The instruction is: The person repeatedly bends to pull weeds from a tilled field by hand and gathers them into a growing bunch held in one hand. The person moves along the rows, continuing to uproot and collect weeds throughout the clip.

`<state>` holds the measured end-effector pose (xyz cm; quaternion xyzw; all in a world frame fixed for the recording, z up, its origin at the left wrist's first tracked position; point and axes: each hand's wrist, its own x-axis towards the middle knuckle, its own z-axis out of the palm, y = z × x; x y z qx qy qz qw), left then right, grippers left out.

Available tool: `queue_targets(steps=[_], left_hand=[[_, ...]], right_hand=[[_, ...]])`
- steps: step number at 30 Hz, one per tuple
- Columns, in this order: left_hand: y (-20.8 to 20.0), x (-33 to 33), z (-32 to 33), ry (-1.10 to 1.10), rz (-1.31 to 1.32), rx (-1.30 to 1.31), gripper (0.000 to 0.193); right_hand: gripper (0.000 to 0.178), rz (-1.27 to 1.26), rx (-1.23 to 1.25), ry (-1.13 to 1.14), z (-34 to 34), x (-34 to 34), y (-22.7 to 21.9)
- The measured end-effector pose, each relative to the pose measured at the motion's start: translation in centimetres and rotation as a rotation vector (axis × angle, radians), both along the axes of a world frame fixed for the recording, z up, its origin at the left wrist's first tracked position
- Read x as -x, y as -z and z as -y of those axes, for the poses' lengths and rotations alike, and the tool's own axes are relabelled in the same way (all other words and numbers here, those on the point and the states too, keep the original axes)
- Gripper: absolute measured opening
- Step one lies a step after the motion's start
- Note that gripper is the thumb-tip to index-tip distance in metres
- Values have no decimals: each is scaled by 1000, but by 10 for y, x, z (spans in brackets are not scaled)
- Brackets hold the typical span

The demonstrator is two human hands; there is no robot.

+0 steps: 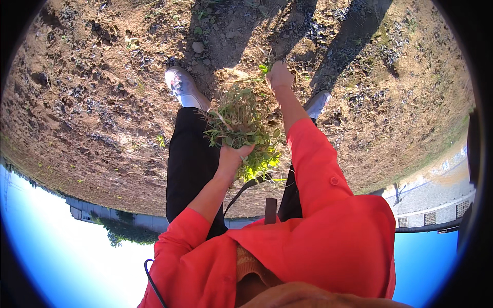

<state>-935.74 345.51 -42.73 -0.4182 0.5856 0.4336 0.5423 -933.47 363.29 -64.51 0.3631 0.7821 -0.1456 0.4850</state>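
A thick bunch of green weeds (240,120) is gathered in my left hand (232,158), whose fingers are wrapped round the stems. The leafy tops spread out beyond the hand, and brighter leaves stick out beside my wrist. Farther out and to the right, my right hand (280,76) is closed low over the soil. It grips a small green weed (264,68), whose leaves poke out on the left side of the fist. Whether its roots are still in the ground cannot be seen.
Dry brown soil (113,102) with clods and dead leaves surrounds me. My left shoe (179,82) and right shoe (318,102) stand on either side of the hands. A stone (198,47) lies past the left shoe. Long shadows cross the ground ahead.
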Motion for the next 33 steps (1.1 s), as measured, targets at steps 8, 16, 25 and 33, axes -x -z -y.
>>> queue_targets(steps=[8,16,25,33], left_hand=[[-5,19,3,-126,37,-41,48],[-8,36,3,-276,43,-87,62],[-12,84,5,-381,-138,-21,57],[-81,105,17,-392,-337,-323,49]], right_hand=[[19,-702,447,256,-12,110,-7],[29,-785,96,-639,54,279,-2],[31,-514,381,-460,13,206,-92],[26,-334,528,-357,42,144,-327]])
